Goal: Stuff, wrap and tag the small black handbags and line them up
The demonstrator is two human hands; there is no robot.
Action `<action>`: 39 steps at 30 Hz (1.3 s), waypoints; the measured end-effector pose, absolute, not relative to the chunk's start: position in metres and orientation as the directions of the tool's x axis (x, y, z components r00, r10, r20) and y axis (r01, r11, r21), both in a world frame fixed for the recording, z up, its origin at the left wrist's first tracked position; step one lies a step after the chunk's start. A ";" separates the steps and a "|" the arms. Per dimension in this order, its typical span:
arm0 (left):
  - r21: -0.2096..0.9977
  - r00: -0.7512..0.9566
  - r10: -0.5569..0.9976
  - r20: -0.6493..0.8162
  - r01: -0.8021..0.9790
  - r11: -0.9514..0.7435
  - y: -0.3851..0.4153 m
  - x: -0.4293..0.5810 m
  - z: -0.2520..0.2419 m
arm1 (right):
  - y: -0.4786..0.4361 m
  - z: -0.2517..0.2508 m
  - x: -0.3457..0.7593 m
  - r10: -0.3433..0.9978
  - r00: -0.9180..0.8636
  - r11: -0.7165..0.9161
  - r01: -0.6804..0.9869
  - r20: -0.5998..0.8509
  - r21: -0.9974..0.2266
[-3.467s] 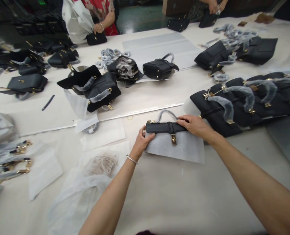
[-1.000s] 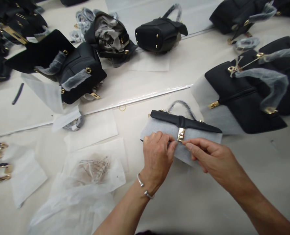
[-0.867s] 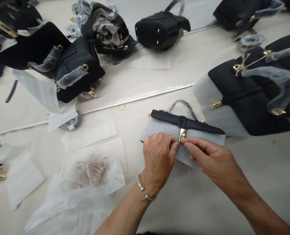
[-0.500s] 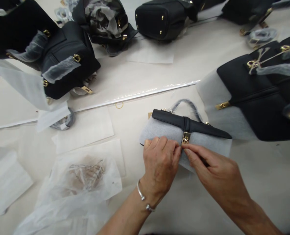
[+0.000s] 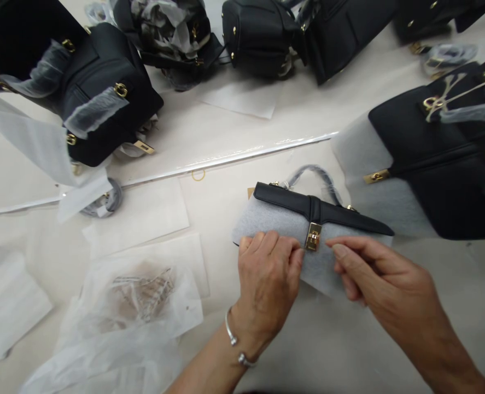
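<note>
A small black handbag (image 5: 291, 198) lies flat on the table, its front covered by a grey foam sheet (image 5: 275, 221), with a gold clasp (image 5: 313, 237) at its middle and a wrapped handle (image 5: 313, 174) behind. My left hand (image 5: 269, 279), wearing a silver bangle, rests on the foam just left of the clasp with curled fingers pinching at it. My right hand (image 5: 379, 273) sits to the right of the clasp, fingers bent and close together, fingertips on the foam.
Other black handbags lie around: one at upper left (image 5: 103, 93), two at the top (image 5: 262, 33), a large one at right (image 5: 439, 158). A clear plastic bag of small metal parts (image 5: 139, 290) and white paper sheets (image 5: 139, 210) lie left of my hands.
The view has drawn closer over the bag. My right fingers have come off the gold clasp and shifted slightly right; my left hand stays pinched beside it.
</note>
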State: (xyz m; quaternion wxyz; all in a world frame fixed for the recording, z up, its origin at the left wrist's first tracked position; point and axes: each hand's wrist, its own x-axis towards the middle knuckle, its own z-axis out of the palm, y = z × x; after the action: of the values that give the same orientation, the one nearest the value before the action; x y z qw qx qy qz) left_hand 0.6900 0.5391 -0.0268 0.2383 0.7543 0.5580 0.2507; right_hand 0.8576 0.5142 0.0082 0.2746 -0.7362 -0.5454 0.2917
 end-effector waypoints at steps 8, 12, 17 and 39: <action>0.639 0.298 0.953 0.060 0.722 -0.266 0.540 0.686 -0.021 | 0.598 0.005 0.903 0.819 -0.573 0.522 0.726 0.025 -0.447; 0.594 0.376 0.925 0.055 0.732 -0.333 0.552 0.679 -0.023 | 0.623 -0.015 0.915 0.761 -0.613 0.399 0.699 -0.210 -0.593; 0.622 0.526 0.850 -0.023 0.673 -0.400 0.565 0.651 -0.006 | 0.572 -0.023 0.896 0.887 -0.461 0.398 0.747 0.016 -0.532; 0.781 0.215 0.833 -0.510 0.521 0.344 0.515 0.649 0.007 | 0.506 -0.040 0.855 0.834 -0.411 0.548 0.692 0.367 -0.470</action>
State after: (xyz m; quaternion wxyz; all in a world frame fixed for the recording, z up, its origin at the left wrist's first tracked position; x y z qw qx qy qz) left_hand 0.6488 0.5148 0.0068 0.5477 0.5546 0.6101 0.1424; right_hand 0.8552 0.5062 -0.0397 0.2888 -0.4593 -0.8309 0.1231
